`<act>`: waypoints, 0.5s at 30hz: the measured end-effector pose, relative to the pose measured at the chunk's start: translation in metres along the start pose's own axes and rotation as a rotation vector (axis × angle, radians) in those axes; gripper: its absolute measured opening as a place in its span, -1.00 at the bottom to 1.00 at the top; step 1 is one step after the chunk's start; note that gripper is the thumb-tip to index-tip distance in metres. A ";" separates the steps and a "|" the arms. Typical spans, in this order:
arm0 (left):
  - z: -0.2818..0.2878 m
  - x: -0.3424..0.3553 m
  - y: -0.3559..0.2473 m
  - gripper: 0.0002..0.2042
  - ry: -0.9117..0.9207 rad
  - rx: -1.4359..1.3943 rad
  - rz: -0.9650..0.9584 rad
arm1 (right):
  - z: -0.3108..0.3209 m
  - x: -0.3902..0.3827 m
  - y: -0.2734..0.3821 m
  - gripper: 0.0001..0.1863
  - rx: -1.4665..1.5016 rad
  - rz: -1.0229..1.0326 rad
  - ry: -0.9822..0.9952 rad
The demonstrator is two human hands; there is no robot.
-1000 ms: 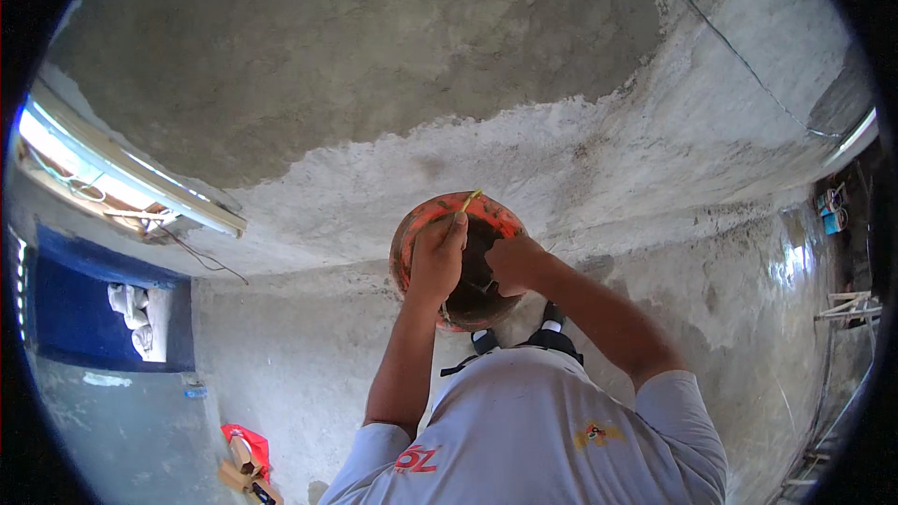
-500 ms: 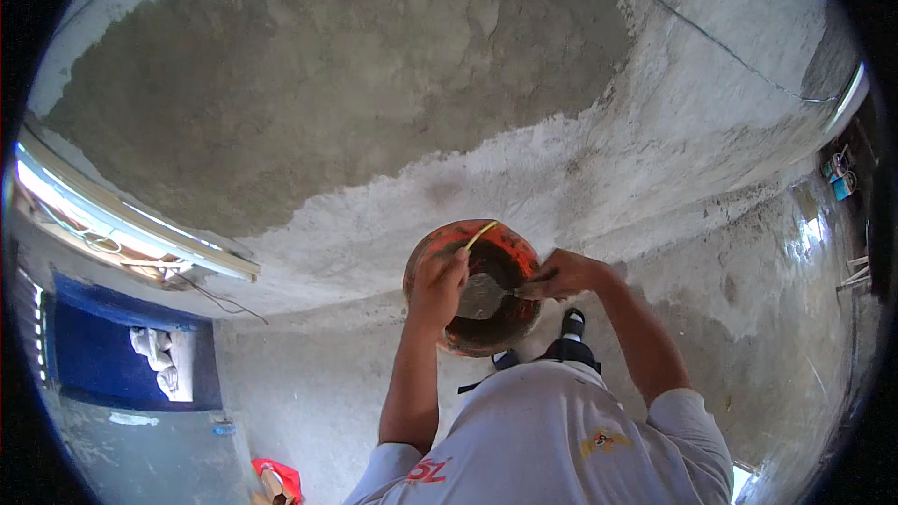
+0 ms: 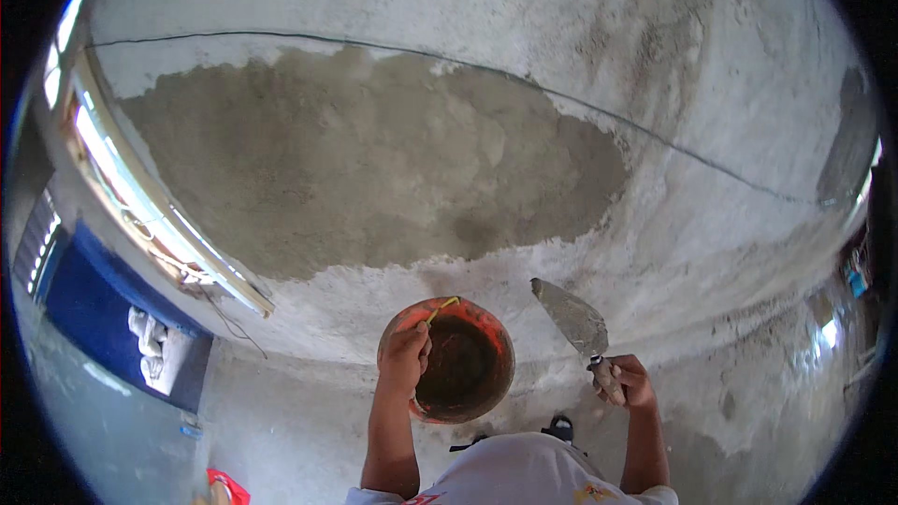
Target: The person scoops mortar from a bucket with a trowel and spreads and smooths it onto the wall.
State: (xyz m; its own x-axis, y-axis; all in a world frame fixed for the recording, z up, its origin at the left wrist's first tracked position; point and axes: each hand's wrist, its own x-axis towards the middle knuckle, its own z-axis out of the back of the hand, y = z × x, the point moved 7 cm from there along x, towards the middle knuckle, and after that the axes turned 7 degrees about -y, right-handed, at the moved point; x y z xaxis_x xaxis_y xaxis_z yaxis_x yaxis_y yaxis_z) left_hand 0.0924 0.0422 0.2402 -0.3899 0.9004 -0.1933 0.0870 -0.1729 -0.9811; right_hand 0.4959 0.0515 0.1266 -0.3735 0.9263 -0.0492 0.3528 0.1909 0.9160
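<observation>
An orange-red bucket [image 3: 502, 341], its inside smeared with dark grey mortar, hangs in front of me. My left hand [image 3: 404, 355] is closed on its yellow handle [image 3: 442, 308] at the left of the rim. To the right of the bucket, my right hand [image 3: 634, 380] grips a pointed trowel [image 3: 571, 318] by the handle. The trowel's blade points up and left toward the wall, with grey mortar on its face. How much mortar lies in the bucket is hard to make out in the shade.
Ahead, the pale wall [image 3: 673, 224] carries a broad darker grey plaster patch [image 3: 374, 159], and a thin cable [image 3: 645, 131] runs across it. A bright window frame [image 3: 173, 215] is at left. Beyond a blue-edged opening [image 3: 94, 281] sit pale sacks [image 3: 150, 341]. A red bag [image 3: 230, 486] lies lower left.
My right hand has moved from the bucket out to the right, and the trowel now shows clearly. The view has tilted up toward the wall. My left hand still holds the bucket.
</observation>
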 end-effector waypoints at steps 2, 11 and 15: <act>0.001 0.004 0.015 -0.62 -0.069 -0.006 -0.013 | 0.003 0.002 0.022 -0.38 0.013 0.045 0.014; -0.001 0.019 0.059 -0.80 -0.408 0.993 -1.168 | 0.022 0.024 0.076 -0.47 0.237 0.072 0.066; -0.043 -0.004 0.049 -0.73 -0.215 -0.162 0.032 | 0.036 0.040 0.090 -0.41 0.156 0.135 0.132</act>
State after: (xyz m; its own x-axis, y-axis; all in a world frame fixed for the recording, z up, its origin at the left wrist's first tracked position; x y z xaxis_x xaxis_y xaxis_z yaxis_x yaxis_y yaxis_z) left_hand 0.1379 0.0473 0.1932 -0.5688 0.7870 -0.2390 0.2415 -0.1179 -0.9632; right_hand 0.5433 0.1170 0.1924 -0.4188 0.8985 0.1316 0.5316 0.1251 0.8377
